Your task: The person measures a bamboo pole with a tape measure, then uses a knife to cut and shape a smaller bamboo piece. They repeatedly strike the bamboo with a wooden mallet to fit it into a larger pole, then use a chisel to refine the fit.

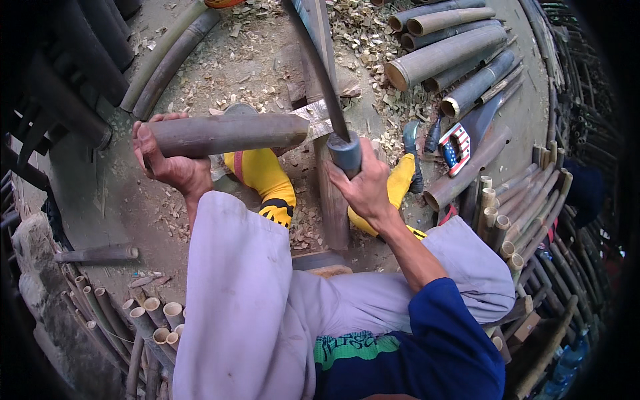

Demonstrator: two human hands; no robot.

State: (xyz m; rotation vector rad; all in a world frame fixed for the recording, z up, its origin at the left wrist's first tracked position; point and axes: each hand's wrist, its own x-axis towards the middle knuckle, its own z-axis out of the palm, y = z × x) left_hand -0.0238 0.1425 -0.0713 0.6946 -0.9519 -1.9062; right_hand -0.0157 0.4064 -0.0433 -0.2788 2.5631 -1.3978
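My left hand (179, 168) is closed around one end of a brown bamboo tube (230, 135), held roughly level over my left foot. The tube's other end reaches toward the middle, near a wooden beam (333, 210) between my feet. In my right hand (368, 185) is a machete (320, 70), gripped by its thick blue-grey handle. Its long, dark, slightly curved blade points up and away from me. Blade and tube look close together in the view, but I cannot tell whether they touch.
Wood chips (363, 40) litter the ground. At the right lie a handsaw (456, 149) with a red, white and blue handle, and several bamboo tubes (445, 59). More bamboo stands at lower left (153, 313) and leans at far left (73, 100). My feet wear yellow socks (260, 172).
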